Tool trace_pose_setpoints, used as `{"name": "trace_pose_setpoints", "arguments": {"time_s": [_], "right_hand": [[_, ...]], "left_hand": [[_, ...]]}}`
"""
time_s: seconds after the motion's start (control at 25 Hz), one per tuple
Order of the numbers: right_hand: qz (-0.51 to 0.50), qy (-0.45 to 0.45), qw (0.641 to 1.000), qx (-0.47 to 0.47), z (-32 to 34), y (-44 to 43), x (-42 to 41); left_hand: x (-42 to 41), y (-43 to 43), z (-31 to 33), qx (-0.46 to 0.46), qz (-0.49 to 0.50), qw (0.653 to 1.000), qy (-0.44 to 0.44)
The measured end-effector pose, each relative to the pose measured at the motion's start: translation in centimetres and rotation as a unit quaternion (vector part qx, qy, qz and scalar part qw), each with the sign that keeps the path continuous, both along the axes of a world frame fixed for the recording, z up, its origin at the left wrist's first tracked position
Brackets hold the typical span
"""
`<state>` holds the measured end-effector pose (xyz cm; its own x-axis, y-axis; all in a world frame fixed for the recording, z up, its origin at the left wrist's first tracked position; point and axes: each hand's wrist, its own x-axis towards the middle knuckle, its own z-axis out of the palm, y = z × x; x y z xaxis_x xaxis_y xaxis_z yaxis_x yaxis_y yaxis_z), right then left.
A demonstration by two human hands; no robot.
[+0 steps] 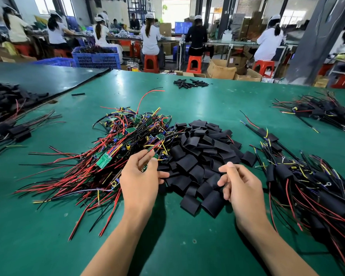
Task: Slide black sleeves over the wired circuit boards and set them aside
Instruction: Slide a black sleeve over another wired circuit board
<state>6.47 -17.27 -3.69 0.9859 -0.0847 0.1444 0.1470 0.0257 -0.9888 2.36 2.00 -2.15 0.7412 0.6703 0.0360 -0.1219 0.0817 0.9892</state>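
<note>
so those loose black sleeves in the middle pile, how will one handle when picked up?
Black sleeves look thin and flattened, so probably light and floppy, collapsing under a pinch. They lie flat, so rolling is unlikely. Piled loosely, neighbours may shift or drag along.

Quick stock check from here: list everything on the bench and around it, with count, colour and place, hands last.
Table: one, green, foreground.
Wired circuit boards: one heap, green boards with red, black and yellow wires, centre-left.
Black sleeves: one heap, centre.
Sleeved boards: one pile, black, right; more far right and left.
Small tubes: one cluster, black, far edge.
Crates: two, blue, behind the table.
Stools: three clearly visible, orange, under seated workers.
Left hand: grip on a board.
Right hand: empty, over the sleeves.
</note>
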Motion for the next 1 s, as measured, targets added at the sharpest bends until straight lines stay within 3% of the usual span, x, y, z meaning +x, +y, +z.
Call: {"name": "trace_pose_setpoints", "arguments": {"time_s": [0.44,0.76,1.0], "right_hand": [[0.007,-0.001,1.000,-0.009,0.2,0.0,-0.4],[0.012,-0.005,1.000,0.000,0.3,0.1,-0.5],[0.030,-0.062,0.997,-0.038,0.9,0.4,-1.5]], "left_hand": [[0.0,0.9,0.3,-0.054,0.001,0.998,0.019],[-0.7,-0.5,1.1,0.046,-0.098,0.990,-0.087],[-1.1,-2.5,0.5,0.165,-0.158,0.972,-0.054]]}}
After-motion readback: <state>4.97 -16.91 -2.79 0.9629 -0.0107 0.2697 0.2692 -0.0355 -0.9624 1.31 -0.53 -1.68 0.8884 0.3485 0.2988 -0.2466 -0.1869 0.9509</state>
